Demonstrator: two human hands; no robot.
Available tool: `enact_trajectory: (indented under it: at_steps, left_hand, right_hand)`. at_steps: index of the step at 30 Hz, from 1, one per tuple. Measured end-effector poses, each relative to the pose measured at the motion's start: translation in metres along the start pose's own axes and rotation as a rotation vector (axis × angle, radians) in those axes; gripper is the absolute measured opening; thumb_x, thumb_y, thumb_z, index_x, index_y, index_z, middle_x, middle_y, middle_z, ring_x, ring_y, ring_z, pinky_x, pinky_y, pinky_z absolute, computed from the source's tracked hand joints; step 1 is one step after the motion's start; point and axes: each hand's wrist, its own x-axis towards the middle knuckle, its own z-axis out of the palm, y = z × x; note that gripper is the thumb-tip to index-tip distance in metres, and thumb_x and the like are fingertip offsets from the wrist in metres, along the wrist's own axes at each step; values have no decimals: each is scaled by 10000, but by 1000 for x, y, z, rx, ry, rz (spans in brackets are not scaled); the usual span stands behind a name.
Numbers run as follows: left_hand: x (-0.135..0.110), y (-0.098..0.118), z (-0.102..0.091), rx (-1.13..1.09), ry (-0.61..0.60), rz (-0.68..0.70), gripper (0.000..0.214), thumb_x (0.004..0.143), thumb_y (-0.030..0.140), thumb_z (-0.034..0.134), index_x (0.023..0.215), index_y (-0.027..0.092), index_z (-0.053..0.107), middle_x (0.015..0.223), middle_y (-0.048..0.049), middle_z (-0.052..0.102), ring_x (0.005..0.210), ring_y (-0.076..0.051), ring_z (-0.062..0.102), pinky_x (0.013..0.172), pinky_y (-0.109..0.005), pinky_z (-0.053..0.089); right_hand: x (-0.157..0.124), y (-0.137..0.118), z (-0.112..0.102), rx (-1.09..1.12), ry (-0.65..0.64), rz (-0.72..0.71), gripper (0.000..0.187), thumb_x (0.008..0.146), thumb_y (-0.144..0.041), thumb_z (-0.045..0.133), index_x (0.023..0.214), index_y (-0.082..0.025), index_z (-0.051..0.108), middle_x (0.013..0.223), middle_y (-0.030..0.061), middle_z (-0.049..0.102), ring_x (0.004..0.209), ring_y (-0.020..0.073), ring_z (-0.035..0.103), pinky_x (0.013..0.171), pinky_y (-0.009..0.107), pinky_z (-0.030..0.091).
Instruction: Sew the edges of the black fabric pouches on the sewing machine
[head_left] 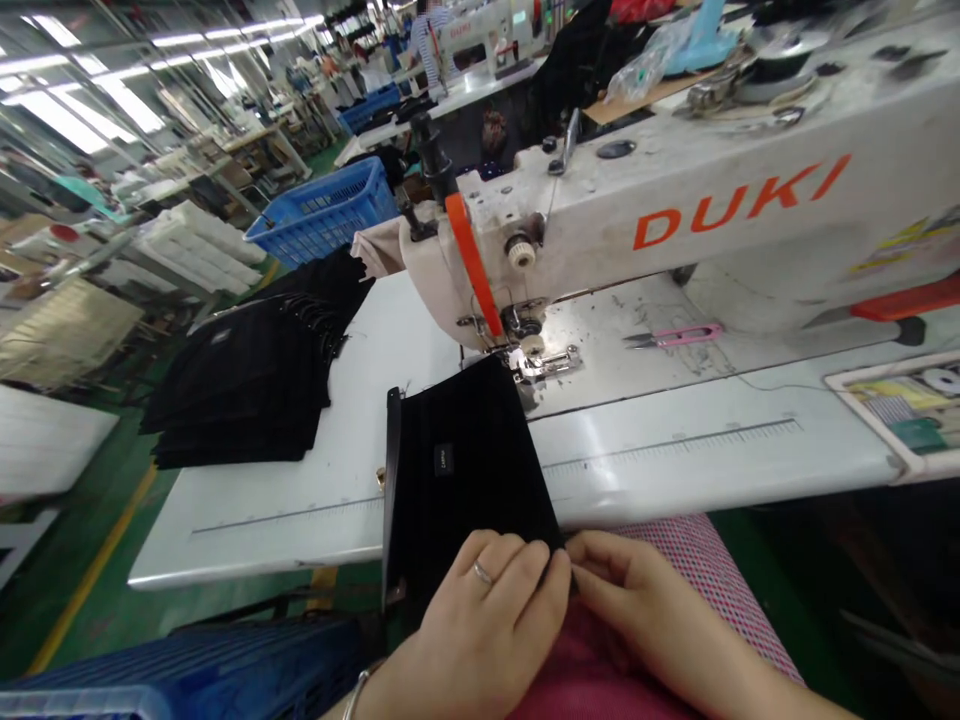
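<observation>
A black fabric panel with a small label lies at the table's front edge, its far corner by the presser foot of the sewing machine. My left hand, with a ring on one finger, is closed over the panel's near right corner. Right beside it, my right hand pinches the same corner between thumb and fingers. Along the panel's left side runs a dark, stiff-looking strip. What lies under my left palm is hidden.
On the table's left side rests a stack of black fabric pieces. Pink thread snips lie on the machine bed. A blue crate stands behind the table, another blue crate below its front edge. Rulers mark the tabletop.
</observation>
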Motion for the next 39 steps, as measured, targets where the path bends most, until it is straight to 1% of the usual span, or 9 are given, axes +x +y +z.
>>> enact_trajectory:
  at_steps: [6,11,18,22,25,29,32,36,39]
  left_hand:
    - [-8,3,20,-172,115,-174,237,970,109,460,1115,102,647,941,-64,650,858,-191,564,810,-333,509]
    - [-5,6,21,-195,227,-198,221,953,95,475,1046,124,674,886,-58,639,820,-180,541,753,-310,486]
    - [-11,7,21,-113,87,-127,273,882,58,529,1131,87,635,1014,-98,625,935,-240,521,872,-433,420]
    - [-12,3,25,-164,131,-104,205,914,47,533,1092,58,635,969,-91,627,902,-206,518,840,-374,435]
    - [-14,1,27,-239,136,-120,229,940,47,485,1124,57,621,961,-88,630,893,-197,511,825,-353,455]
    - [-15,1,27,-261,99,-122,267,933,34,456,1152,65,607,987,-97,635,890,-203,526,830,-364,484]
    - [-8,-3,20,-278,101,-109,241,906,42,448,1060,88,628,895,-85,640,806,-190,549,762,-353,521]
    - [7,-14,11,-214,65,-149,352,889,63,426,1210,73,569,1146,-153,637,1062,-244,586,891,-401,554]
    - [14,-25,14,-65,-37,-199,464,905,78,420,1367,78,458,1428,-157,481,1338,-288,429,1056,-473,476]
  right_hand:
    - [-3,4,-1,-46,6,30,326,829,-487,631,830,-161,646,565,-54,501,419,56,381,397,180,304]
    - [-4,-4,1,-56,12,74,281,778,-433,689,784,-157,640,581,-42,546,437,49,392,405,170,300]
    - [-3,1,-2,-40,-30,96,235,797,-380,660,744,-156,617,563,-46,539,425,52,413,409,173,317]
    - [-9,-2,-5,-197,-75,65,129,828,-288,619,788,-167,640,618,-27,594,468,72,468,444,188,362]
    - [-13,-5,-11,-541,55,-209,58,822,-150,595,784,-185,620,712,-15,625,635,113,565,571,213,441]
    - [-7,-7,-20,-1019,193,-930,157,932,-130,489,937,-173,640,922,45,656,804,158,588,711,278,505]
    - [0,-12,-23,-1189,184,-1272,252,984,-125,406,987,-140,657,920,57,700,787,156,614,709,275,530]
    - [3,-25,-24,-1304,209,-1392,343,1011,-125,351,931,-181,680,892,8,742,805,141,665,740,250,550]
    - [3,-31,-24,-1377,185,-1376,278,999,-153,425,985,-237,690,949,-26,754,892,133,686,815,235,555]
